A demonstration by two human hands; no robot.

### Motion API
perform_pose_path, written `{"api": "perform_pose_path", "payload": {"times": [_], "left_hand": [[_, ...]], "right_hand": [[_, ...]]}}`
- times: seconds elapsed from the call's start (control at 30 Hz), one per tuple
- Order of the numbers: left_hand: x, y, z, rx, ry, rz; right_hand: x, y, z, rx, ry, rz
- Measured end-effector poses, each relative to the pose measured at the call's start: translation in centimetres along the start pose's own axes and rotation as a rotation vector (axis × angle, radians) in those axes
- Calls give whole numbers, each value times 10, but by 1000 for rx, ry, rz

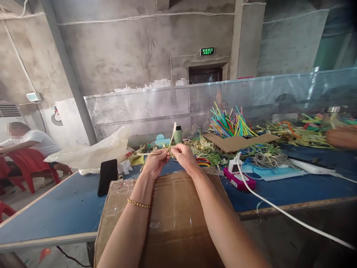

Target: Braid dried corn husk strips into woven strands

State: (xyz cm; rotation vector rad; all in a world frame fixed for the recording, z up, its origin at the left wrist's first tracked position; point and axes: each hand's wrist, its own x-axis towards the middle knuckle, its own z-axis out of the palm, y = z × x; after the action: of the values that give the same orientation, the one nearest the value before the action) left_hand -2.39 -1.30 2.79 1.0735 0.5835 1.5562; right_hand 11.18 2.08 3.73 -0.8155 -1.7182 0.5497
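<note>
Over the far edge of a cardboard box (178, 208), my two hands meet at fingertip height. My left hand (155, 162), below a gold bead bracelet (138, 204), pinches a pale yellow strip (174, 134) near its middle. Close beside it, my right hand (182, 154) has thumb and fingers closed on the same strip. One pale end stands up between the hands, and another sticks out to the left. The exact crossing at my fingertips is too small to make out. Behind them stands a green bottle (177, 136) with a black cap.
Left of the box lie a black phone (108, 176) and a plastic bag (95, 149). Rightward are colourful sticks (228, 123), a flat cardboard piece (240, 143), tangled green strips, a magenta power block (240, 178) with a white cable, and a blue mask (279, 173). A co-worker's hand (341, 137) shows far right.
</note>
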Motion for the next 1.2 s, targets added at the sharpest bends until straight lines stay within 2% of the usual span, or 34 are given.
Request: {"api": "perform_pose_path", "payload": {"times": [0.3,0.47,0.57,0.7,0.77,0.9,1.03,1.13,1.2], "left_hand": [[-3,0,5,71,-34,4],[0,-5,6,122,63,74],[2,-8,4,161,136,104],[2,-10,3,292,251,151],[1,-10,4,358,250,168],[-3,-11,10,462,196,203],[-4,-13,12,540,133,211],[-4,-13,13,530,96,221],[-4,-12,14,529,104,243]], "right_hand": [[2,2,2,174,27,51],[1,2,5,141,39,53],[2,6,3,18,64,21],[2,5,-8,-322,345,-192],[1,2,-13,-465,393,-276],[-2,-1,-16,-593,240,-232],[0,2,-13,-370,39,-79],[3,4,-13,-195,39,-17],[3,4,-12,-137,56,-26]]}}
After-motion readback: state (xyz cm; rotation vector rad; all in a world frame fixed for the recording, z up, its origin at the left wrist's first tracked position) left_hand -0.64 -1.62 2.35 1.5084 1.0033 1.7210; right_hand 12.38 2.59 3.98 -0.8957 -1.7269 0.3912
